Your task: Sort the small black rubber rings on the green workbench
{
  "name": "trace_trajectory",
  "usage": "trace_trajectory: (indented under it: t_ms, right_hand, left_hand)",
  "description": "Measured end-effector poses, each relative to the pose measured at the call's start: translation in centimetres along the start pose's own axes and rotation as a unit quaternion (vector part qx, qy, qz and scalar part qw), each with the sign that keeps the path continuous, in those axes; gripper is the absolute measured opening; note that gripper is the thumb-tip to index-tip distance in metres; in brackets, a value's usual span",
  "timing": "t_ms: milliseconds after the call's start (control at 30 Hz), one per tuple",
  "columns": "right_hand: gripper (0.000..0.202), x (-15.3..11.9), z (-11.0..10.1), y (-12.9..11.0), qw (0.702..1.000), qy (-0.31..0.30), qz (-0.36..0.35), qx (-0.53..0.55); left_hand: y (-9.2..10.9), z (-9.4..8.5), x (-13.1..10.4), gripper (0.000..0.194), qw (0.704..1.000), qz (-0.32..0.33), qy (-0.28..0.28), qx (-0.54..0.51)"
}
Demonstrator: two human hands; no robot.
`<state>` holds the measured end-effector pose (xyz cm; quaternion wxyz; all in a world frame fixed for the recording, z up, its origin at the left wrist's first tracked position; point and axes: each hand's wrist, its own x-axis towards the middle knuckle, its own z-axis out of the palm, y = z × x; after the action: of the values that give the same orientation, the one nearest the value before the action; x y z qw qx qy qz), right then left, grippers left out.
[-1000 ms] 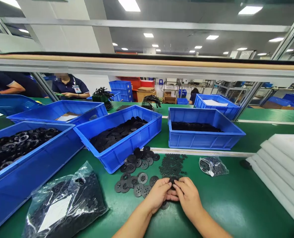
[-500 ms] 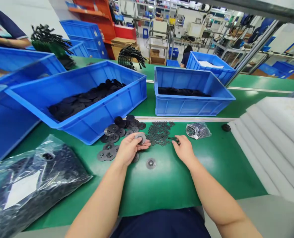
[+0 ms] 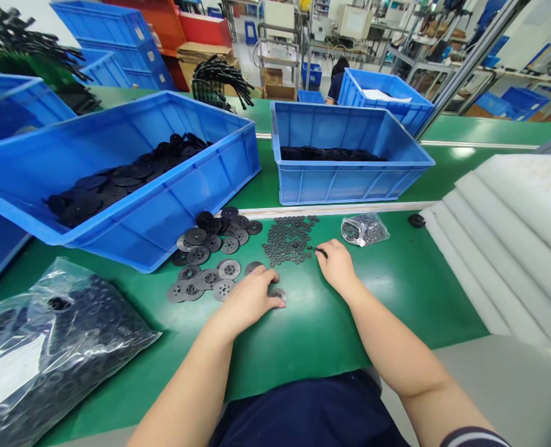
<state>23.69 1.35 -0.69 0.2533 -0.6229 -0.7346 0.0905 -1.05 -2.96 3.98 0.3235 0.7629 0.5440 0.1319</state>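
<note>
My left hand (image 3: 253,295) is over the green table, its thumb and fingers closed about the rim of a flat dark disc (image 3: 280,294) lying there; the fingers partly cover it. To its left, similar perforated black discs (image 3: 209,279) lie loose and overlapping. My right hand (image 3: 335,264) pinches a small black ring (image 3: 321,251) between thumb and fingertips, at the right edge of a spread of small black rings (image 3: 287,239). A clear bag of small dark parts (image 3: 365,229) lies beyond that hand.
Two blue bins, left (image 3: 164,205) and right (image 3: 350,186), hold black discs at the back. A big clear bag (image 3: 94,347) of dark parts is at left front. White foam sheets (image 3: 503,248) are stacked at right, near a black round part (image 3: 416,220).
My left hand has come down to the disc on the table; the disc it held up is no longer in its fingers. My right hand stays near the small rings. The camera view has shifted.
</note>
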Motion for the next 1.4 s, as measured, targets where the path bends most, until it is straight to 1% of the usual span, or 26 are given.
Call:
trace_trajectory:
  t_ms: [67,133,200,267,300,333,367,433,467,533,600,667,733,800,933,1067,1167,1233,1267,1333,1400]
  right_hand:
    - [0.019,0.0,0.0,-0.1,1.0,0.001,0.003,0.002]
    - [0.017,0.0,0.0,-0.2,1.0,0.0,0.003,0.01]
    - [0.015,0.0,-0.1,-0.5,0.999,0.01,0.005,0.039]
    - [0.014,-0.2,-0.5,-1.2,0.995,0.04,-0.001,0.091]
    - [0.014,-0.4,-0.8,-1.7,0.991,0.058,-0.009,0.12]
    - [0.015,-0.7,-1.1,-2.4,0.986,0.072,-0.024,0.149]
    - [0.016,-1.0,-1.3,-3.1,0.98,0.08,-0.043,0.175]
    - [0.017,-1.8,-1.5,-4.4,0.971,0.072,-0.09,0.209]
    - [0.018,-2.1,-1.5,-5.0,0.968,0.061,-0.114,0.216]
    - [0.019,-2.7,-1.1,-5.9,0.963,0.038,-0.155,0.216]
    - [0.021,-3.0,-0.7,-6.3,0.961,0.025,-0.178,0.213]
    - [0.021,-3.3,-0.5,-6.5,0.959,0.023,-0.184,0.215]
    - [0.021,-3.6,-0.3,-6.3,0.957,0.024,-0.188,0.219]
    - [0.02,-3.7,0.0,-5.8,0.957,0.032,-0.194,0.216]
    - [0.026,-3.4,0.7,-5.0,0.961,0.086,-0.188,0.185]
    - [0.03,-3.3,0.7,-5.1,0.96,0.132,-0.191,0.158]
    - [0.031,-3.4,0.3,-5.3,0.957,0.131,-0.202,0.164]
    - [0.029,-3.5,0.1,-5.3,0.957,0.105,-0.196,0.184]
    - [0.028,-3.5,0.0,-5.1,0.96,0.088,-0.184,0.194]
    - [0.028,-3.3,0.0,-4.6,0.966,0.068,-0.149,0.2]
    - [0.028,-2.9,0.2,-3.7,0.973,0.085,-0.12,0.181]
  left_hand:
    - [0.4,0.5,-0.3,0.025,0.998,0.0,-0.025,0.052]
    - [0.7,0.9,-0.3,0.024,0.998,0.012,-0.036,0.044]
    - [0.9,1.0,0.0,0.022,0.999,0.022,-0.02,-0.016]
    - [1.1,1.2,0.5,0.02,0.992,0.011,0.012,-0.123]
    - [1.1,1.4,0.8,0.02,0.981,-0.006,0.024,-0.193]
    - [1.1,1.6,1.1,0.021,0.963,-0.026,0.031,-0.268]
    - [1.1,1.8,1.4,0.025,0.938,-0.046,0.034,-0.342]
    - [1.0,2.3,1.9,0.034,0.883,-0.07,0.028,-0.463]
    - [1.0,2.6,2.1,0.039,0.86,-0.07,0.023,-0.505]
    - [0.9,3.0,2.3,0.044,0.824,-0.063,0.016,-0.563]
    - [1.0,3.2,2.2,0.048,0.803,-0.063,0.02,-0.592]
    - [1.3,3.5,2.0,0.051,0.798,-0.071,0.037,-0.597]
    - [1.5,3.8,1.9,0.057,0.801,-0.076,0.037,-0.593]
    - [1.4,4.3,2.0,0.062,0.799,-0.073,0.023,-0.597]
    - [0.5,4.9,2.7,0.065,0.784,-0.062,-0.011,-0.617]
    - [0.5,4.9,2.7,0.065,0.783,-0.062,-0.018,-0.619]
    - [0.9,4.5,2.4,0.063,0.793,-0.063,-0.014,-0.606]
    - [1.1,4.1,2.3,0.059,0.799,-0.065,0.007,-0.597]
    - [1.1,3.8,2.3,0.057,0.799,-0.068,0.027,-0.596]
    - [0.9,2.9,2.4,0.051,0.795,-0.074,0.086,-0.596]
    - [0.6,1.8,2.4,0.044,0.786,-0.082,0.158,-0.592]
